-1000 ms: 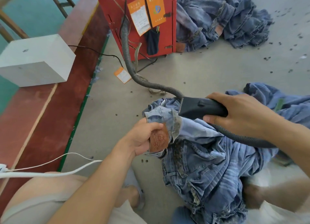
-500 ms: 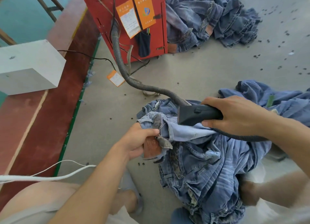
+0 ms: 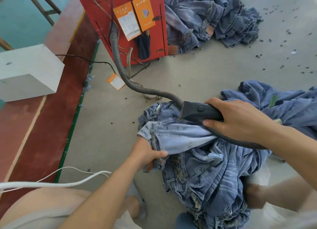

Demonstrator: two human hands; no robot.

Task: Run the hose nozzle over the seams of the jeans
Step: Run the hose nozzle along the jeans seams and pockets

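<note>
Our right hand [image 3: 240,120] wraps the black hose nozzle [image 3: 197,111] on the jeans [image 3: 205,173] in our lap; left hand [image 3: 145,154] pinches the waistband. Loose denim could probably get sucked in and bunch.

1. Two hands: left hand [image 3: 147,154], right hand [image 3: 238,120].
2. One hose nozzle [image 3: 199,111].
3. Three heaps of jeans [image 3: 205,168], [image 3: 211,17], [image 3: 283,101].
4. One red machine [image 3: 106,9].
5. Three orange tags [image 3: 127,22], [image 3: 143,12], [image 3: 115,81].
6. One white box [image 3: 29,70].

A red cabinet [image 3: 109,10] bearing orange tags [image 3: 143,11] stands beside heaped denim [image 3: 212,17]; a white box [image 3: 29,72] sits left.
</note>
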